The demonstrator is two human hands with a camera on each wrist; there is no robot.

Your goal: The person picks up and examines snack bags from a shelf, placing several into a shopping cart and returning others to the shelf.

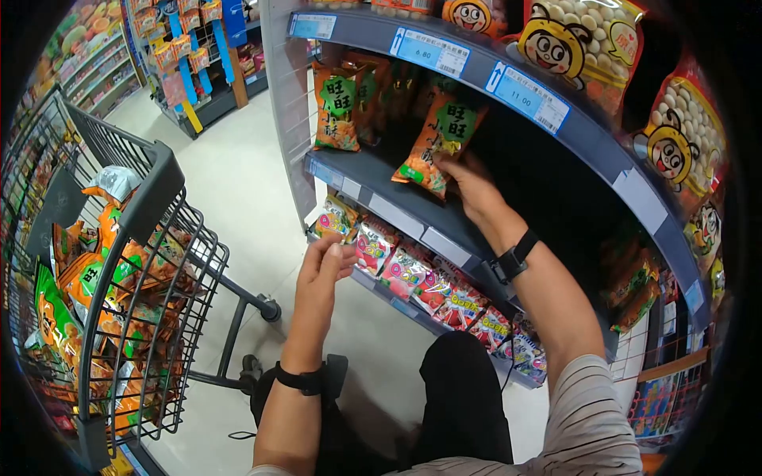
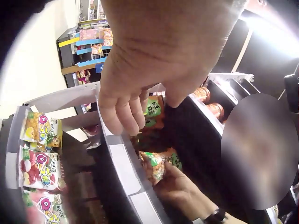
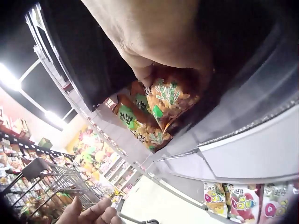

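Observation:
My right hand (image 1: 475,189) grips an orange snack bag (image 1: 441,143) with a green label, at the front of the dark middle shelf. In the right wrist view that bag (image 3: 174,100) is under the right hand (image 3: 159,42), partly covered by it. Similar orange bags (image 1: 338,107) stand at the shelf's left end. My left hand (image 1: 321,266) hangs in front of the lower shelf, fingers loosely bent, holding nothing; in the left wrist view the left hand (image 2: 149,70) shows from above, with the right hand (image 2: 182,189) on the bag beyond it.
At the left stands a black wire cart (image 1: 151,194) holding many orange snack bags (image 1: 91,278). Colourful candy bags (image 1: 405,272) line the lower shelf. Above, a shelf edge with price tags (image 1: 432,52) carries large bags (image 1: 583,47). A rack of snacks (image 1: 186,59) stands farther back.

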